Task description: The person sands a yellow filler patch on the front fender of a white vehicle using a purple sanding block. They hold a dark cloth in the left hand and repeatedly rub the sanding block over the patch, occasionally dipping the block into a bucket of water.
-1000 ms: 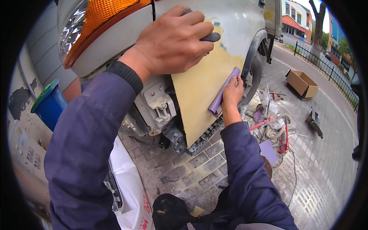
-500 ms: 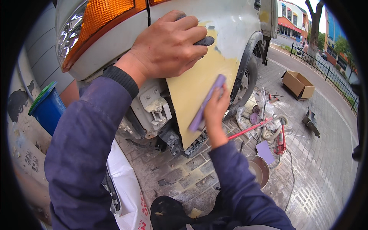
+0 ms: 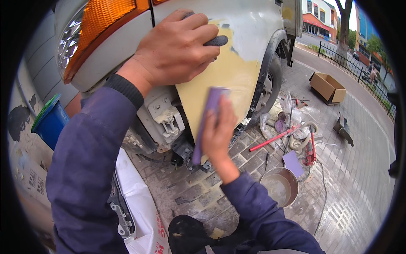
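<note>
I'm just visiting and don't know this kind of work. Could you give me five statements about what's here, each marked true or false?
1. The right hand holds a long purple block. True.
2. The left hand is empty. False: it holds a dark grey item.
3. A round basin stands on the paving. True.
4. The cardboard box is closed. False: its top is open.
5. The bin is blue with a green rim. True.

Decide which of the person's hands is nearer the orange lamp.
Left. The left hand is slightly below and right of the orange lamp; the right hand is much lower and farther right.
</note>
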The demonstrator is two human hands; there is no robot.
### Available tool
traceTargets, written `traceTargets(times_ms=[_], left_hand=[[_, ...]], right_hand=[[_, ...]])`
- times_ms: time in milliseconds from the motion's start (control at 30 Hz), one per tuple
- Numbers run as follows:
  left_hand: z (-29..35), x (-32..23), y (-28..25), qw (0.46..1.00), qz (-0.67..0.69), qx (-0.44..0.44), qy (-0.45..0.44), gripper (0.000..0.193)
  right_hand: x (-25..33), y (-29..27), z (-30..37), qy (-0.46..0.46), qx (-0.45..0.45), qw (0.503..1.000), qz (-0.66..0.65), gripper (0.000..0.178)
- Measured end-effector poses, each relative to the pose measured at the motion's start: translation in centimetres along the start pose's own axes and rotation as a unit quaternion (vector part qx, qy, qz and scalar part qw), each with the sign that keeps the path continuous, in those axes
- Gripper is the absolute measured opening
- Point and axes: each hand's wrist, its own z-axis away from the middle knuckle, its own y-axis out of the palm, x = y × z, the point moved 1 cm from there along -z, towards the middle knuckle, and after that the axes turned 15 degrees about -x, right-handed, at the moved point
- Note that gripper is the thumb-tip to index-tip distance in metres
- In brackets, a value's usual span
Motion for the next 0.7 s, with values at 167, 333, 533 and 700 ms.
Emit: traceTargets(times_ms=[167,333,533,700], left_hand=[[0.0,0.1,0.3,1.000,0.013,-0.019,-0.001,0.007],[-0.2,0.2,0.5,1.000,0.008,0.009,0.000,0.014],[-0.2,-0.1,0.4,0.999,0.021,0.024,0.002,0.018],[-0.7,0.0,0.4,1.000,-0.013,0.003,0.023,0.011]], right_hand=[[-6.4,0.6,-0.3,0.103,-0.012,0.991,0.080,0.052],[-9.2,0.9,-1.1,0.308,-0.006,0.950,0.057,0.050],[-1.2,-0.1,0.8,0.003,-0.012,1.000,0.011,0.053],[-9.7,0.3,-1.1,0.301,-0.037,0.951,0.065,0.049]])
